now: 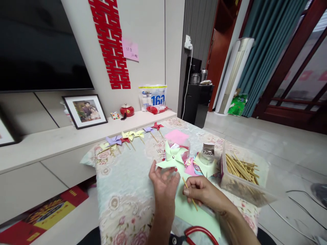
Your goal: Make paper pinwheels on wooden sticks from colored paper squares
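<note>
A pale green paper pinwheel [173,157] with a metal pin at its centre rests in the fingers of my left hand [165,177], which hold it from below. My right hand [203,191] pinches a thin wooden stick [190,194], tilted and apart from the pinwheel. Under both hands lies a sheet of light green paper [196,217]. Red-handled pliers or cutters [200,231] lie close to my body, partly cut off by the frame. A small clear tub [208,156] with an open box of metal pins stands beyond my right hand.
A clear plastic bin [245,190] of wooden sticks stands at the right. Several finished pinwheels, including a purple one [113,140] and a red one [157,126], line the table's far left edge. Pink paper [176,136] lies behind the green pinwheel. A low white cabinet [51,139] adjoins the table.
</note>
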`<action>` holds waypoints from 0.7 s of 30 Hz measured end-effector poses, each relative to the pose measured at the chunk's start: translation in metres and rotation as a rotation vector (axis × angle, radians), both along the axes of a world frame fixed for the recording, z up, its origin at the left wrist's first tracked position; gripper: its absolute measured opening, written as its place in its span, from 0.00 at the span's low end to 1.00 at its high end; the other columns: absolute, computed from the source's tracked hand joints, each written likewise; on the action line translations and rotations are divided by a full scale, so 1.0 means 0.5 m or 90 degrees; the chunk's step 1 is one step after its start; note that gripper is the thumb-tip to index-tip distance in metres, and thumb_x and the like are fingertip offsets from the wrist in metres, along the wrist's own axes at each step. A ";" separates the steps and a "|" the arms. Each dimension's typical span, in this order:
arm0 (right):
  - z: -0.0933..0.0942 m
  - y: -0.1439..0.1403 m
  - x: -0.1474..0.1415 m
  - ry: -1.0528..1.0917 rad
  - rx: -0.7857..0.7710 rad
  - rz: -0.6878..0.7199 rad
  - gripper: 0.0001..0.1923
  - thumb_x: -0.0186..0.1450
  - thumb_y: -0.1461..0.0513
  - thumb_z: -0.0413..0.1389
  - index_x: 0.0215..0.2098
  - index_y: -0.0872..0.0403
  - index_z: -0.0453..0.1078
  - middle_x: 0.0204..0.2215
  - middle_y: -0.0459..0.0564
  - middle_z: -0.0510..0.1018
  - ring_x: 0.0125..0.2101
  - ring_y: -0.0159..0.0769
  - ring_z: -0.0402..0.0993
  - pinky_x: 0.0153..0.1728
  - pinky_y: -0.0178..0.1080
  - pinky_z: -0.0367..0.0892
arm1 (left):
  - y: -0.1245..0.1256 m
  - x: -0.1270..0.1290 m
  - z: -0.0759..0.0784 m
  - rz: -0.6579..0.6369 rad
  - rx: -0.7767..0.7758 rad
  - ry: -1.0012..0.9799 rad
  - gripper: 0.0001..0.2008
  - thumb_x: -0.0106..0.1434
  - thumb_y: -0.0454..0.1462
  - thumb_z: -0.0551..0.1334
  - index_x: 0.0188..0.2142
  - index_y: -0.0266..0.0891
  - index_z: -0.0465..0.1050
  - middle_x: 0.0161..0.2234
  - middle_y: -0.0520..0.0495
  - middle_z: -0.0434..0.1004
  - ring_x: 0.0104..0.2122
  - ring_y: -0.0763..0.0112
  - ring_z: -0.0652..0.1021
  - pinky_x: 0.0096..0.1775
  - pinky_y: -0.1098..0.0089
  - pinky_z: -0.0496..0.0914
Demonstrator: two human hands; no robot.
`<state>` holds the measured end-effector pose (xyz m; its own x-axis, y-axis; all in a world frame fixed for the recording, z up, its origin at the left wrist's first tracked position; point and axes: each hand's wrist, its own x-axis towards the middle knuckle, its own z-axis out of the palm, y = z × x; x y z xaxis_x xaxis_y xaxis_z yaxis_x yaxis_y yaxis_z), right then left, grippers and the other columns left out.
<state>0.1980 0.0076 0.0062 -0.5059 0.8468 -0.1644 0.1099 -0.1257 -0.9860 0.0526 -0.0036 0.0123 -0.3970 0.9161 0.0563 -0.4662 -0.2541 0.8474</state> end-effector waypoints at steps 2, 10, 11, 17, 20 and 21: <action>0.004 0.001 0.011 -0.012 0.007 0.000 0.20 0.58 0.48 0.65 0.26 0.55 0.70 0.19 0.43 0.75 0.14 0.22 0.56 0.16 0.29 0.49 | 0.007 -0.010 -0.011 0.070 0.020 0.103 0.41 0.50 0.36 0.72 0.59 0.48 0.52 0.60 0.37 0.58 0.46 0.63 0.78 0.42 0.63 0.74; 0.024 -0.006 0.022 -0.048 -0.006 0.006 0.21 0.57 0.47 0.65 0.25 0.55 0.69 0.18 0.42 0.74 0.13 0.22 0.55 0.16 0.29 0.49 | 0.014 -0.040 -0.049 0.140 0.093 0.398 0.12 0.58 0.39 0.69 0.40 0.41 0.73 0.56 0.39 0.60 0.46 0.61 0.76 0.45 0.59 0.75; 0.026 -0.006 0.021 -0.052 -0.007 0.009 0.21 0.57 0.47 0.65 0.24 0.55 0.69 0.17 0.42 0.74 0.13 0.22 0.55 0.16 0.29 0.49 | 0.012 -0.039 -0.048 0.143 0.093 0.413 0.10 0.59 0.39 0.68 0.40 0.41 0.73 0.56 0.39 0.60 0.46 0.61 0.76 0.45 0.59 0.75; 0.029 -0.010 0.016 -0.048 -0.011 0.029 0.21 0.56 0.47 0.65 0.23 0.54 0.69 0.16 0.42 0.74 0.13 0.23 0.56 0.16 0.29 0.50 | 0.009 -0.037 -0.043 0.178 0.097 0.452 0.07 0.59 0.38 0.67 0.37 0.41 0.73 0.53 0.39 0.64 0.49 0.58 0.74 0.45 0.60 0.74; 0.027 -0.011 0.015 -0.043 -0.015 0.040 0.20 0.56 0.47 0.66 0.24 0.54 0.70 0.17 0.42 0.74 0.13 0.23 0.57 0.16 0.29 0.51 | 0.011 -0.039 -0.045 0.181 0.099 0.443 0.06 0.59 0.38 0.67 0.36 0.41 0.74 0.53 0.39 0.66 0.50 0.58 0.75 0.45 0.61 0.74; 0.027 -0.011 0.016 -0.041 -0.017 0.042 0.20 0.56 0.48 0.66 0.24 0.54 0.70 0.17 0.42 0.75 0.13 0.23 0.57 0.16 0.29 0.51 | 0.011 -0.039 -0.045 0.180 0.099 0.437 0.06 0.59 0.37 0.67 0.36 0.41 0.74 0.52 0.39 0.66 0.50 0.58 0.75 0.45 0.62 0.74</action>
<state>0.2058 0.0020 0.0196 -0.5484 0.8065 -0.2209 0.1824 -0.1424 -0.9728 0.0330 0.0022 -0.0103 -0.4448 0.7461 0.4954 0.2543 -0.4252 0.8686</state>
